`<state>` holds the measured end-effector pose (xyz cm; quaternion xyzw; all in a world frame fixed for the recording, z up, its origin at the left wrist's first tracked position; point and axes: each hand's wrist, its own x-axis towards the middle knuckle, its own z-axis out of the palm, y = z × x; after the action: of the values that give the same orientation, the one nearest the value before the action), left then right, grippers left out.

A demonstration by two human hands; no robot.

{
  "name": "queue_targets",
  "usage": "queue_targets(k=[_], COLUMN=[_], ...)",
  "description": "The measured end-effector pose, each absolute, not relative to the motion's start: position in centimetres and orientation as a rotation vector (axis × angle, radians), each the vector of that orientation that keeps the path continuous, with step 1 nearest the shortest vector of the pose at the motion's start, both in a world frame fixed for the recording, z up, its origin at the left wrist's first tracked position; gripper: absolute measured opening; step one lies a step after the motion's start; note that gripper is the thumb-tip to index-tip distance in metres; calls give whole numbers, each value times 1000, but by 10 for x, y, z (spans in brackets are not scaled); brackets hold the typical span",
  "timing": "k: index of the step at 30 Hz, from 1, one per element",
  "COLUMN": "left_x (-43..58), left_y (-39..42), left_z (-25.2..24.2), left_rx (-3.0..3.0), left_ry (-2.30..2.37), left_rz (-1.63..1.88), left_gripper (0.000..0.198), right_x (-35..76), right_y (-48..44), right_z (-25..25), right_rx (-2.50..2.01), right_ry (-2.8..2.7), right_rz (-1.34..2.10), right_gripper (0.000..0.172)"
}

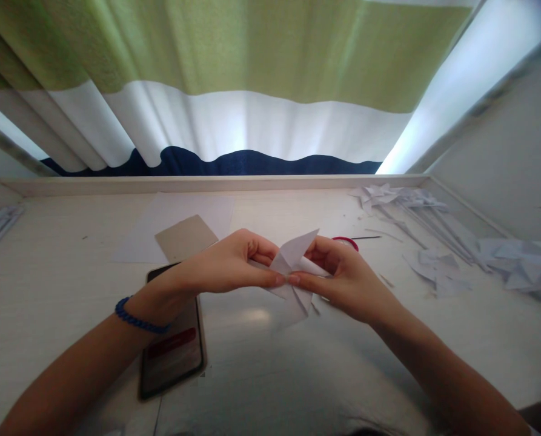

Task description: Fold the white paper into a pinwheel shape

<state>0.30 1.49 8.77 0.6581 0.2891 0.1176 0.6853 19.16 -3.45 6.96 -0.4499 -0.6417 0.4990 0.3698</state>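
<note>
Here, we hold a white folded paper pinwheel with both hands, over the middle of the worktop. The fingers of our left hand pinch it from one side and those of our right hand from the other, the thumb tips meeting near its centre. A curled white piece of paper shows under our right fingers; whether it belongs to the pinwheel, we cannot tell.

Our left wrist, wearing a braided blue bracelet, crosses above a phone and hides part of it. Just beyond that hand, a tan square card lies on a larger white sheet. Behind our right hand sits a red loop-shaped handle, partly covered, with a thin dark strip beside it. Farther right we see a pile of folded papers, long slender paper sticks, a loose paper pinwheel and more folded white paper near the side wall. White paper rolls rest at the far left, and a green, white and navy curtain hangs behind.

On the phone's screen we make out a dark red bar, its lettering too blurred to read.
</note>
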Motion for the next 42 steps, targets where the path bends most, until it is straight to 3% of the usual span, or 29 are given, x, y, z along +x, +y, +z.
queue_targets(k=[24,42], left_x=[1,3], left_y=[15,7], left_z=[89,89], left_rx=[1417,1568], left_ry=[609,667], left_rz=[216,308], left_gripper=[25,13], right_x=[191,191], right_y=[-34,-35], right_z=[68,73], right_rx=[-1145,-1112], right_ry=[-1589,-1581], right_rz=[1350,1378], right_gripper=[23,28])
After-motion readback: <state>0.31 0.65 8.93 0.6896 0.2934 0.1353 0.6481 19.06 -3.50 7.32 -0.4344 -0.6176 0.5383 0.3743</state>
